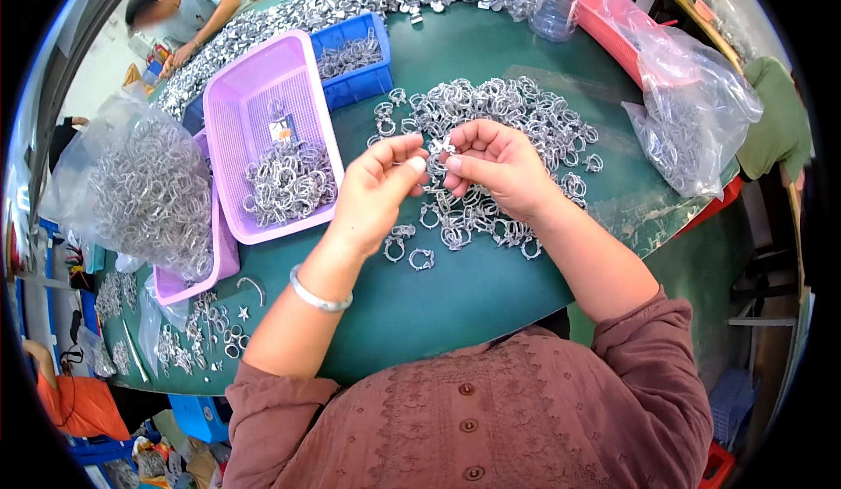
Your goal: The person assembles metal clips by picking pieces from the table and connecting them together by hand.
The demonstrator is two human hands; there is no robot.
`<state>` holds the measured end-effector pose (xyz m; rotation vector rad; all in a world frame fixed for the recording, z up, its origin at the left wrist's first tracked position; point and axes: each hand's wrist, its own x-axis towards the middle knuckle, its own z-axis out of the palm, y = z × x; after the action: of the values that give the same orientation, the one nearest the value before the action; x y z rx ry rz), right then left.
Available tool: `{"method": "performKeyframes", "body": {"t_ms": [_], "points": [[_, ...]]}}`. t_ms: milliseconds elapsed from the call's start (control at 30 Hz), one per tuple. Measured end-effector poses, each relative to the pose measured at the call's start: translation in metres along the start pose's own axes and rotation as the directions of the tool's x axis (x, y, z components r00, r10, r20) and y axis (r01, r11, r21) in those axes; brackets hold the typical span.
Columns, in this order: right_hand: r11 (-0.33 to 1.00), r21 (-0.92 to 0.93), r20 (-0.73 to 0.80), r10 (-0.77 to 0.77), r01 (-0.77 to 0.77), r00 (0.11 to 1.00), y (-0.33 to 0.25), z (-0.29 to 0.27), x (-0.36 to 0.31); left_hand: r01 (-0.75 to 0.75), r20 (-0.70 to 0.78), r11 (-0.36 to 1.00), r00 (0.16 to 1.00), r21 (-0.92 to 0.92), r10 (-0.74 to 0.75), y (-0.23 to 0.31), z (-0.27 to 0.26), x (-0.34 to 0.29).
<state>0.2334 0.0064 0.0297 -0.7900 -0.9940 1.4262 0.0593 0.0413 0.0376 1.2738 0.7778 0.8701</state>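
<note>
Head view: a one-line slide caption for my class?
Right hand pinches a silvery piece beside the left hand, above piled rings.

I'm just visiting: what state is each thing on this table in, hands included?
Left hand: fingers curled near the small silver piece; contact unclear.
Right hand: thumb and fingers pinching small silver piece.
Ring pile: loose, heaped.
Purple basket: open, partly filled with rings.
Blue bin: open, holding metal pieces.
Left clear bag: bulging with rings.
Bracelet: worn on left forearm.
</note>
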Motion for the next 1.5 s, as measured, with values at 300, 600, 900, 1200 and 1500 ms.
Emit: {"method": "performKeyframes", "body": {"t_ms": [300, 600, 900, 1200, 1500], "points": [[0.997, -0.016, 0.057, 0.078, -0.077, 0.995, 0.004, 0.002, 0.000, -0.112, -0.042, 0.985, 0.993, -0.133, 0.107, -0.016, 0.011, -0.012], [0.997, -0.024, 0.111, 0.081, -0.079, 0.990, 0.005, 0.002, -0.002, -0.179, -0.037, 0.976, 0.984, -0.123, 0.176, -0.027, 0.005, -0.012], [0.994, -0.108, 0.119, 0.007, 0.006, 0.993, 0.010, 0.001, -0.001, -0.233, -0.043, 0.961, 0.972, -0.149, 0.229, -0.032, 0.004, -0.012], [0.978, -0.191, 0.121, -0.062, 0.085, 0.991, 0.011, 0.001, -0.001, -0.265, -0.016, 0.947, 0.964, -0.180, 0.266, -0.030, 0.004, -0.012], [0.965, -0.228, 0.131, -0.104, 0.131, 0.986, 0.015, -0.001, 0.001, -0.277, -0.007, 0.943, 0.960, -0.183, 0.281, -0.031, 0.005, -0.013]]}}
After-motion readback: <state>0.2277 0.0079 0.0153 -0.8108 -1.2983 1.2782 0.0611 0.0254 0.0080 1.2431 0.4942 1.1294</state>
